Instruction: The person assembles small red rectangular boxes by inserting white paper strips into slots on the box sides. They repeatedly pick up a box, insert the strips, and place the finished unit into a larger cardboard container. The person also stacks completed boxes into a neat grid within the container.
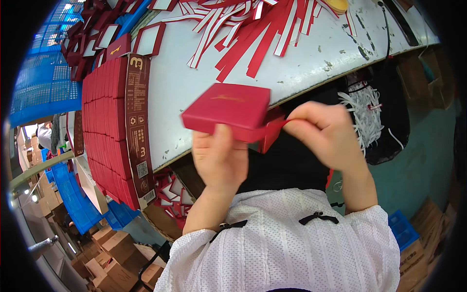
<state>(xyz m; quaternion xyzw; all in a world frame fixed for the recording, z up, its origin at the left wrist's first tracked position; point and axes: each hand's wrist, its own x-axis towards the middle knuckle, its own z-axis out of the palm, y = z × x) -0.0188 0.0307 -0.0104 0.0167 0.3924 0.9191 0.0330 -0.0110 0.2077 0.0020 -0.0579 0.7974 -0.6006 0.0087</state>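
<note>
- Centre of frame: red box (227,111), flat and square, tilted, held up in front of the table edge, faint gold mark on its top.
- Just below the box: left hand (220,158) closed on its lower edge, thumb up against the near side, fingers hidden behind.
- Right of centre: right hand (325,130) pinched shut on a red strip (273,130) sticking out from the box's right corner; strip folded, touching the box.
- Upper half of frame: white table (311,58), scuffed, edge bending down toward the right.
- Top centre on the table: loose heap of red and white paper strips (253,29), fanned out.
- Left of frame: long row of red boxes (104,121) packed on edge in a brown cardboard tray (137,121), lying on the table's left side.
- Upper left: more red frames and lids (104,34) piled by a blue crate (46,82).
- Right of the hands: black bag (389,121) hanging under the table edge, with white paper shreds (365,114).
- Lower left under the table: open carton of red and white scraps (172,192); brown cartons (116,258) further down.
- Bottom centre: white textured sleeves (292,243) with small black bows.
</note>
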